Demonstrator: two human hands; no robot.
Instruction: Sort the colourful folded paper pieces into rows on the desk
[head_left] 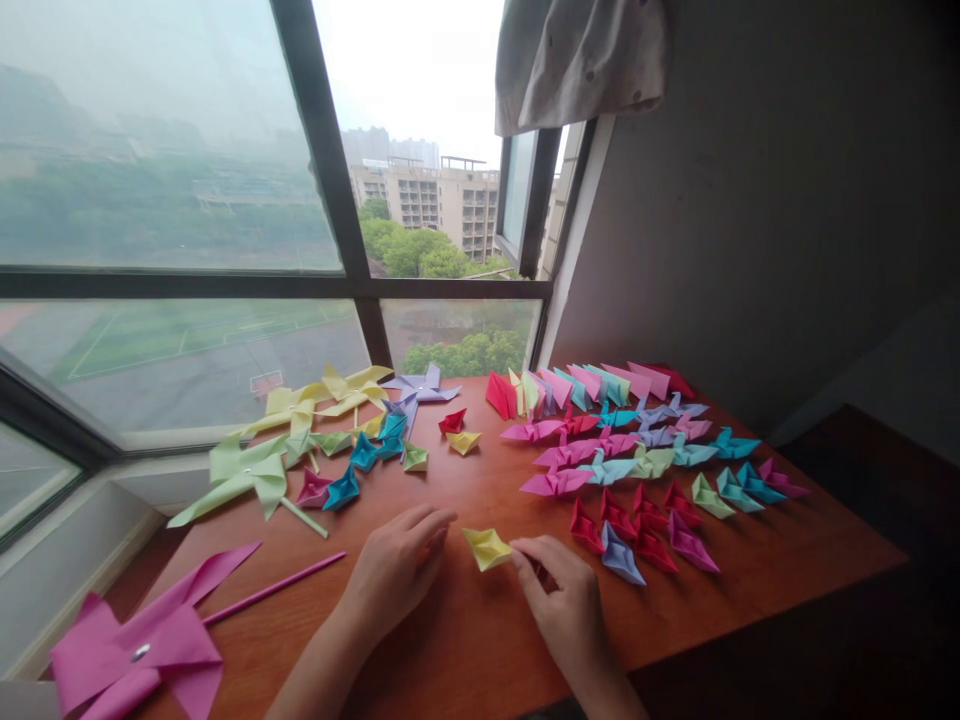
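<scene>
A small yellow paper boat [487, 548] sits near the front middle of the wooden table. The thumb and forefinger of my right hand [561, 585] pinch its right tip. To the left of the boat, apart from it, is my left hand [405, 560], its fingers loosely bent and nothing seen in them. Beyond my hands stand a red paper boat [452, 422] and another yellow paper boat [463, 441]. Close by on the right is a group of red and purple paper boats [651, 548], with a lavender paper boat [621, 555] at its near edge.
Rows of paper cranes [600, 468] and folded paper planes [570, 388] cover the table's far right. At left lie several pinwheels, including a green pinwheel [244, 470] and a magenta pinwheel [142, 645], beside blue paper boats [365, 452]. A window [457, 290] borders the back.
</scene>
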